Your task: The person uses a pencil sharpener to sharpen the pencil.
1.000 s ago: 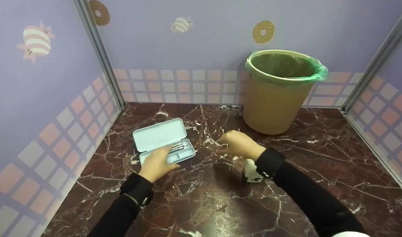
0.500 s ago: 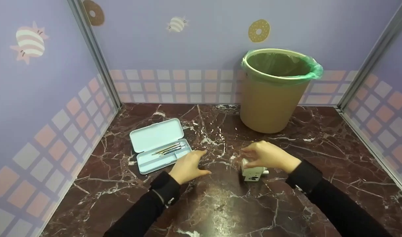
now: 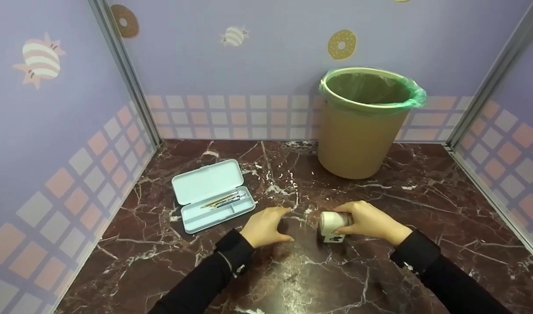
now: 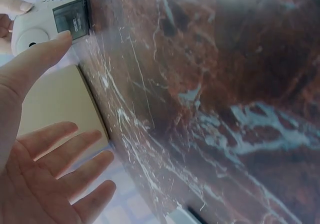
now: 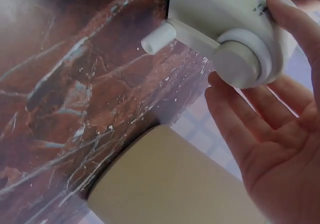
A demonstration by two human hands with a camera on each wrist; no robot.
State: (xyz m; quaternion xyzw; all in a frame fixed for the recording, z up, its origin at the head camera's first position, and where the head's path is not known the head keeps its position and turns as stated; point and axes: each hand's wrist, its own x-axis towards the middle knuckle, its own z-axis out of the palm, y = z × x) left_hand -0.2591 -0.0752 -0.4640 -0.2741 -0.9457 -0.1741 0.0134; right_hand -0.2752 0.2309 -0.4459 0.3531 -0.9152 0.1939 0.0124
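Observation:
A white crank pencil sharpener (image 3: 329,223) stands upright on the table, with a dark clear drawer low on its front in the left wrist view. My right hand (image 3: 371,221) grips its upper body: in the right wrist view the thumb (image 5: 295,22) lies on the printed front and the fingers reach behind. The crank handle (image 5: 159,38) sticks out below that hand. My left hand (image 3: 264,226) hovers to the left of the sharpener, thumb and fingers spread, holding nothing. Farther left lies an open light-blue pencil case (image 3: 208,181) with several pencils (image 3: 223,200) in it.
A tan trash bin (image 3: 358,139) with a green liner stands at the back right. Small pale crumbs (image 3: 292,181) are scattered on the dark marbled table (image 3: 292,279) between case and bin. Patterned walls (image 3: 236,65) close off the back and sides.
My left hand has moved right, away from over the pencil case. My right hand has come back from the crumbs, moved right and taken hold of the pencil sharpener.

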